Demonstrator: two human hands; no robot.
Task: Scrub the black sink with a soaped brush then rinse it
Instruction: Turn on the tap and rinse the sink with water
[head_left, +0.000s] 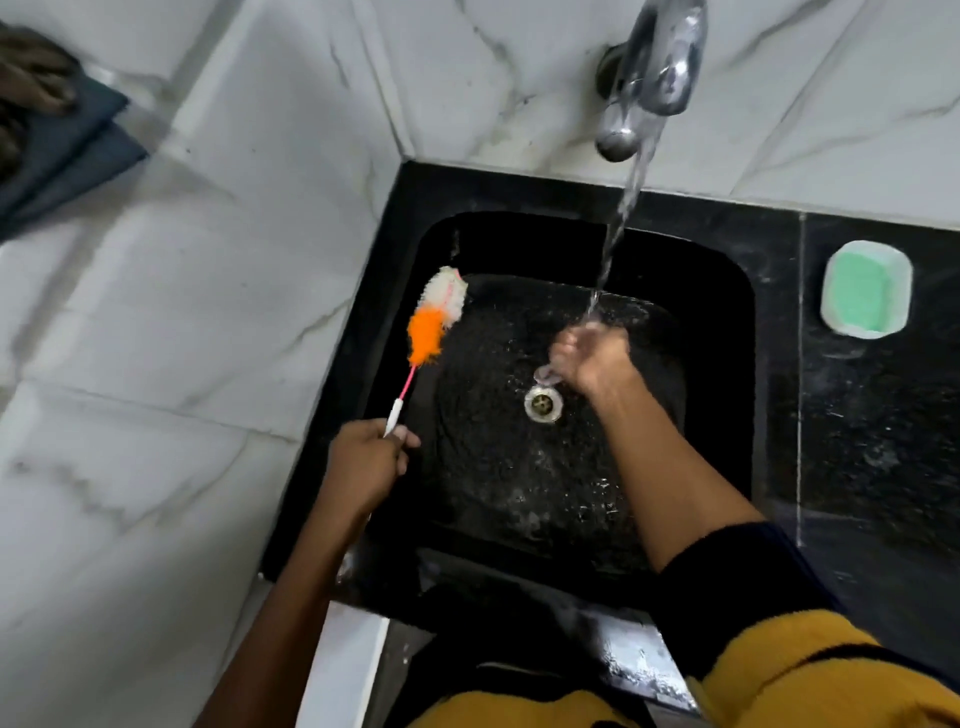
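Left hand (363, 462) gripping brush (434, 317) at sink's (727, 415) nine o'clock; right hand (592, 358) curled, empty, under tap (660, 67) stream at centre.

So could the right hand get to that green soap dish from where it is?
Probably yes. The right hand is under the tap's water holding nothing, and the soap dish sits on the bare black counter, nothing between.

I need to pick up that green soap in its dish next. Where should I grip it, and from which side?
Probably grip the green soap across its short sides, coming from above: it lies flat inside the raised rim of the dish, so only its top is exposed. The right hand is nearer.
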